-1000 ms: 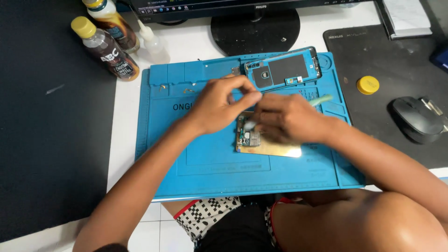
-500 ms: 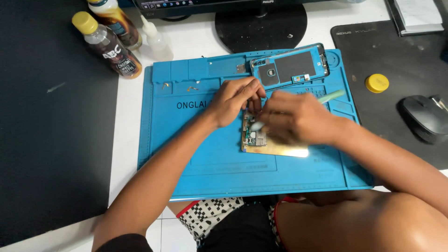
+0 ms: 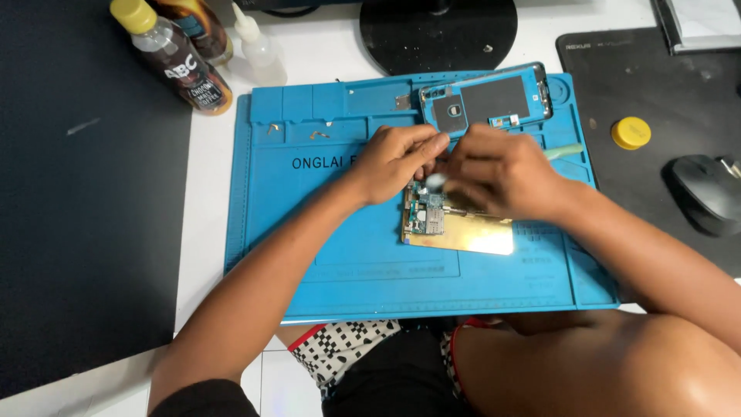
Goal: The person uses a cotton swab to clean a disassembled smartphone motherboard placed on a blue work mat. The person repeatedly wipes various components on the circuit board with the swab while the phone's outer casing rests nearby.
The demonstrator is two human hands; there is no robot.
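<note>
At frame centre lies the phone board [image 3: 455, 225] with its gold plate, on the blue mat [image 3: 340, 239]. Compared with a second ago both hands sit a shade higher in the frame, yet they remain bunched over the board's upper end — the fine work there goes on. The left hand [image 3: 394, 161] curls its fingertips beside a small pale part; whether it pinches anything I cannot tell. The right hand [image 3: 502, 174] is closed round a green-handled tool [image 3: 562, 151]. Further up — the opened phone [image 3: 488, 99], then bottles [image 3: 174, 58] at upper left.
</note>
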